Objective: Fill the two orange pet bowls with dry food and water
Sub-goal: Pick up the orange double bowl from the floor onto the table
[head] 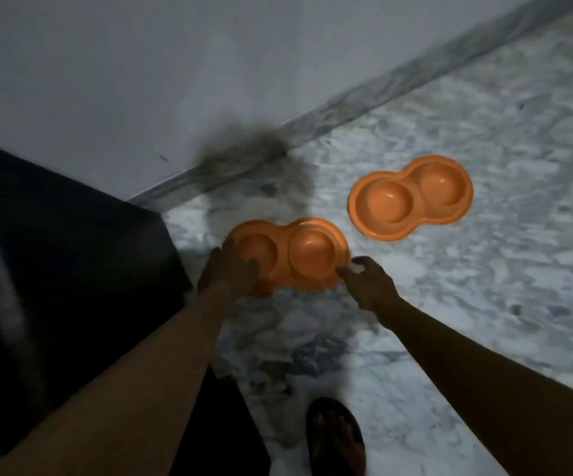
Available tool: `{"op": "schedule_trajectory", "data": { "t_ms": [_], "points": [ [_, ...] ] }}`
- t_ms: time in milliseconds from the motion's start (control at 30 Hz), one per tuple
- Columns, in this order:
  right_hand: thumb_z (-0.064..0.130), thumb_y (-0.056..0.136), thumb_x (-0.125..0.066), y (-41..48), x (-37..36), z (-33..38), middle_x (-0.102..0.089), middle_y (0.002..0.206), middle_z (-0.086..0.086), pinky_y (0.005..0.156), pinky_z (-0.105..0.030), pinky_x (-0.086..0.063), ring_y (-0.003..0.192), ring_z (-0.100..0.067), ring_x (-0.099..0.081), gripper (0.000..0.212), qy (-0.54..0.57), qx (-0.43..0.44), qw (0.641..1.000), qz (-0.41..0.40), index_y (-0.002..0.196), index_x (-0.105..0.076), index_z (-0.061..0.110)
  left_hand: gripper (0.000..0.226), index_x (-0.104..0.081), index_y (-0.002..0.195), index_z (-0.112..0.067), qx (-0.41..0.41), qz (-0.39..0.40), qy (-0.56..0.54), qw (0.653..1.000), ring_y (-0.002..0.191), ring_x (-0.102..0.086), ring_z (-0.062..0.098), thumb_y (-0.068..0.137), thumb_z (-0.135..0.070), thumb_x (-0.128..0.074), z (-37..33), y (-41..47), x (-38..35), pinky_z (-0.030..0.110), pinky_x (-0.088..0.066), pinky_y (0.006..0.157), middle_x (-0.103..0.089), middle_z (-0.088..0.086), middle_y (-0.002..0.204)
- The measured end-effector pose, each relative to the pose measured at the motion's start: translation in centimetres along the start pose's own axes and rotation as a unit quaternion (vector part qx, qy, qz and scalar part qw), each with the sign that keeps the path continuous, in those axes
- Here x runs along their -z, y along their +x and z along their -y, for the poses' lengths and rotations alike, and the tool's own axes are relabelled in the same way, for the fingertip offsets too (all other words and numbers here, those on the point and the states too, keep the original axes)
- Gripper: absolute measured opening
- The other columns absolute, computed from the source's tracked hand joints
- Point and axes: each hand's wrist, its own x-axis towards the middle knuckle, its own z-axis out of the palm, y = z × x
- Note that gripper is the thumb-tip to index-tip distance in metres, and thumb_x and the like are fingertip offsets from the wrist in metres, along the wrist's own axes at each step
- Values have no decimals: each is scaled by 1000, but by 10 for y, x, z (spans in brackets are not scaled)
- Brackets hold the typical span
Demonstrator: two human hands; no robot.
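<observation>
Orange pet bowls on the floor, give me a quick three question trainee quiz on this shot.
1. True or false: the far orange double bowl already holds food.
2. Which hand rests on the near orange double bowl? A) left hand B) neither hand
3. Fill in: both bowls sit on the marble ____.

Key: 1 false, both its wells look empty. 2 A, the left hand covers its left well, while the right hand is at its right rim. 3 floor.
</observation>
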Motion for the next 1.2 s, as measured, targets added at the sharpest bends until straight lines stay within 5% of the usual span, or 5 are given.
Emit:
{"op": "schedule_trajectory", "data": {
  "t_ms": [133,300,500,933,1200],
  "points": [
    [58,87,-62,44,-34,-10,-57,139,-21,98,-55,-52,120,-43,-60,78,13,16,998,-55,151,-41,18,74,-22,154,-15,79,-16,-57,995,129,-45,41,90,-31,-56,26,41,-36,43,-42,104,-37,20,149],
    [32,90,-64,50,-42,-12,-65,123,-18,91,-41,-45,113,-37,-60,53,14,34,994,-105,139,-55,12,45,-57,126,-9,75,-110,-84,988,108,-58,42,81,-8,-52,28,40,-52,43,-52,89,-57,21,124],
    [51,74,-65,-26,27,25,-74,99,-10,91,-44,-55,98,-30,-69,74,83,29,988,-127,140,-58,19,50,-59,121,-13,44,-165,-115,979,101,-61,39,74,-24,-47,-28,-38,9,43,-52,89,-58,18,117],
    [48,69,-64,-421,298,206,-68,83,7,86,-53,-58,83,-29,-72,46,145,198,936,-252,115,-67,43,47,-48,138,-18,-76,-395,-230,886,121,-45,35,91,-15,-47,-213,-425,262,46,-36,96,-44,10,141],
    [36,78,-72,-716,267,251,-69,88,9,81,-49,-63,72,-21,-74,57,203,291,895,-271,133,-63,31,42,-55,132,-26,-186,-462,-316,808,125,-42,26,91,-33,-54,-77,-666,398,43,-30,103,-45,3,136]
  ]
}}
